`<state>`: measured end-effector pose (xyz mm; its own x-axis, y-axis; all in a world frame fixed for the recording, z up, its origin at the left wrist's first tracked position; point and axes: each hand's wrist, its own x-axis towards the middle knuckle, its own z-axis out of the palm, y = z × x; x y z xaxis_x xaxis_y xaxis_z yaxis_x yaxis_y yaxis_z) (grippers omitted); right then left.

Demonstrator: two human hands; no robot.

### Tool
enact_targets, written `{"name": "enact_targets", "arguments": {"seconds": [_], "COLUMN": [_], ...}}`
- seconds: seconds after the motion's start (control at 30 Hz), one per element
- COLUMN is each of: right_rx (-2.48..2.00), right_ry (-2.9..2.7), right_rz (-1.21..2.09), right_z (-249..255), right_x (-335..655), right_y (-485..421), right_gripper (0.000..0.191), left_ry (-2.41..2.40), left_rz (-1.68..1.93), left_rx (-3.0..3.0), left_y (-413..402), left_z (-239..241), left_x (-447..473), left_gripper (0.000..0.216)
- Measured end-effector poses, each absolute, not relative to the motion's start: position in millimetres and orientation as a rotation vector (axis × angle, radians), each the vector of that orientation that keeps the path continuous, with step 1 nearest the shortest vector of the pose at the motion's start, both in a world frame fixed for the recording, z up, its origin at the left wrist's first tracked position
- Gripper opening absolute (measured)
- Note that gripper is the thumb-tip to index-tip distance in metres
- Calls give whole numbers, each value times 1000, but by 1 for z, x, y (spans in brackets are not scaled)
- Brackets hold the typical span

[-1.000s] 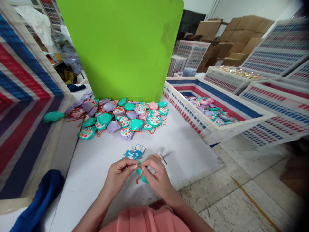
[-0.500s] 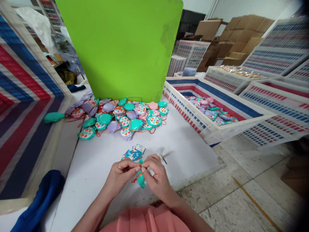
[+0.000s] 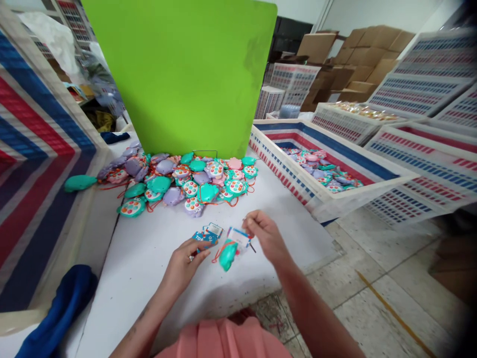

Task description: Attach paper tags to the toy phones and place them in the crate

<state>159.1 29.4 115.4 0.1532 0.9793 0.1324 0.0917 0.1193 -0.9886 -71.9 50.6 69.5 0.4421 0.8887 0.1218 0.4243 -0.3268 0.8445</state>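
Observation:
A teal animal-shaped toy point(image 3: 228, 255) with an orange cord lies on the white table in front of me, slightly blurred. Against it is a white and blue card point(image 3: 238, 235). My left hand point(image 3: 188, 262) reaches to a small stack of blue and white cards point(image 3: 214, 229), thumb and fingers apart at its near edge. Just beyond the toy, my right hand point(image 3: 266, 236) pinches thumb and forefinger together; what they hold is too small to make out. A thin dark tip point(image 3: 253, 247) shows below that hand, beside the card.
Teal, purple and pink toys point(image 3: 173, 196) are heaped before an upright green board point(image 3: 194, 74). A striped-lined crate point(image 3: 328, 201) on the right holds more toys. Another striped-lined crate point(image 3: 84, 219) and a blue cloth point(image 3: 61, 311) are on the left. Cartons point(image 3: 367, 52) stand behind.
My hands have come apart from the toy they worked on together. The left moved to the cards, the right forward and rightward. The toy now lies with a card against it.

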Motion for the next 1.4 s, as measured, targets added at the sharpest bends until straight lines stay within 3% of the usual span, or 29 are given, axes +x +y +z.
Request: {"name": "enact_targets", "arguments": {"seconds": [0.1, 0.3, 0.4, 0.57, 0.7, 0.8, 0.97, 1.2, 1.4], "right_rx": [-1320, -1462, -1528, -1556, -1394, -1345, -1308, -1384, -1155], "right_ry": [-1144, -939, -903, -1228, -1471, -1524, -1609, -1469, -968], "right_rz": [759, -284, -524, -70, 609, 880, 948, 959, 1127], "right_z": [126, 165, 170, 116, 50, 20, 12, 6, 22], "right_x": [215, 340, 353, 261, 166, 126, 119, 136, 139], "right_y": [59, 105, 108, 86, 59, 41, 27, 29, 35], "right_gripper": [22, 21, 28, 23, 22, 25, 27, 15, 11], "left_ry": [1160, 1191, 1180, 1225, 1182, 1112, 1057, 1246, 1149], "left_rz": [608, 416, 378, 194, 216, 336, 579, 812, 702], "left_rx": [2026, 2166, 2310, 2466, 2431, 2335, 2207, 2035, 1873], "left_y": [51, 37, 34, 43, 54, 61, 72, 81, 74], "left_z": [51, 28, 22, 18, 6, -8, -10, 38, 64], "left_x": [-70, -48, -31, -9, -7, -16, -38, -77, -95], "left_gripper": [24, 32, 33, 18, 25, 27, 22, 25, 22]}}
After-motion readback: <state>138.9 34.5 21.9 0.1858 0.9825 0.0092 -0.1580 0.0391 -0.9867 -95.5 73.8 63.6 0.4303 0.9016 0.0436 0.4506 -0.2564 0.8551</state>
